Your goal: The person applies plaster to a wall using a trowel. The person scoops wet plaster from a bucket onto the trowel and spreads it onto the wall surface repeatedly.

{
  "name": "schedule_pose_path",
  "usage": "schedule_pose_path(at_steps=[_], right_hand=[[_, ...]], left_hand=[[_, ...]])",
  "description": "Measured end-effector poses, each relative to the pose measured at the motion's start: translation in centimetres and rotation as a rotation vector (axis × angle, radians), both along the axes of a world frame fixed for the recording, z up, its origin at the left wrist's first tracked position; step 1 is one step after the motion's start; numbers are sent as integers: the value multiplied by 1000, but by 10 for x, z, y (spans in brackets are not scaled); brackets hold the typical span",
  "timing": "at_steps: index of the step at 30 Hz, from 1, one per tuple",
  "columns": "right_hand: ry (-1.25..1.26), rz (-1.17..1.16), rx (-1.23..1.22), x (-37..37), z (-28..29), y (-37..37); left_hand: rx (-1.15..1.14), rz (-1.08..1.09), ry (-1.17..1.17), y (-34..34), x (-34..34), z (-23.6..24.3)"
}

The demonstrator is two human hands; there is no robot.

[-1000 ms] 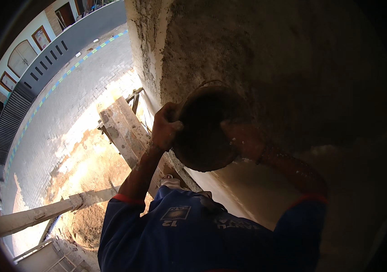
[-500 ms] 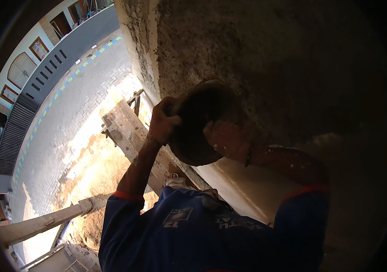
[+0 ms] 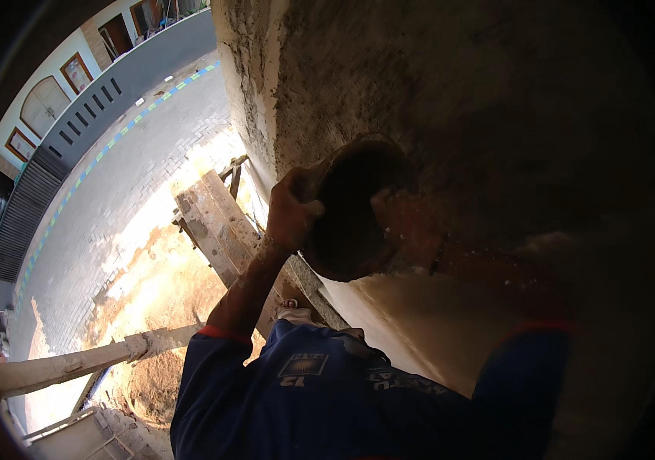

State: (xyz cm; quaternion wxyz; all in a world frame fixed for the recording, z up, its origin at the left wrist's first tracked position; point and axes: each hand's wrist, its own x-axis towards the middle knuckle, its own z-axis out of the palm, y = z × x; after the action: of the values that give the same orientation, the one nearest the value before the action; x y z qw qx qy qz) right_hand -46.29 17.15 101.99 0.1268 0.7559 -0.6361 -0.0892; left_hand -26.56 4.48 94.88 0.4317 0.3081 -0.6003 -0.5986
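Observation:
A dark, round bucket (image 3: 346,215) is held up close to the rough wall (image 3: 327,92), its opening facing me. My left hand (image 3: 293,211) is closed around the bucket's left rim, thumb over the edge. At the bucket's right side is my right hand (image 3: 412,230), its fingers curled, with pale spatters on the hand and forearm. Deep shadow hides whatever is in that hand and what the bucket contains.
Below me runs a narrow plank platform (image 3: 216,222), my foot (image 3: 289,304) on it. A pole (image 3: 90,366) crosses at lower left. Far below lie a sandy heap (image 3: 151,383) and a paved street (image 3: 136,169), bordered by a grey boundary wall (image 3: 143,57).
Both hands and the bucket have shifted slightly right in the picture. My right hand has moved from over the bucket's opening toward its right edge. The left hand keeps its hold.

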Motion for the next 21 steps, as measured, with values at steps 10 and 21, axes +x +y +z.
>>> schedule_pose_path(at_steps=[10, 21], right_hand=[[-243, 289, -9, -24, -41, 7], [-976, 251, 262, -21, -104, 35]], left_hand=[[59, 89, 72, 10, 2, -17], [99, 208, -85, 39, 0, -50]])
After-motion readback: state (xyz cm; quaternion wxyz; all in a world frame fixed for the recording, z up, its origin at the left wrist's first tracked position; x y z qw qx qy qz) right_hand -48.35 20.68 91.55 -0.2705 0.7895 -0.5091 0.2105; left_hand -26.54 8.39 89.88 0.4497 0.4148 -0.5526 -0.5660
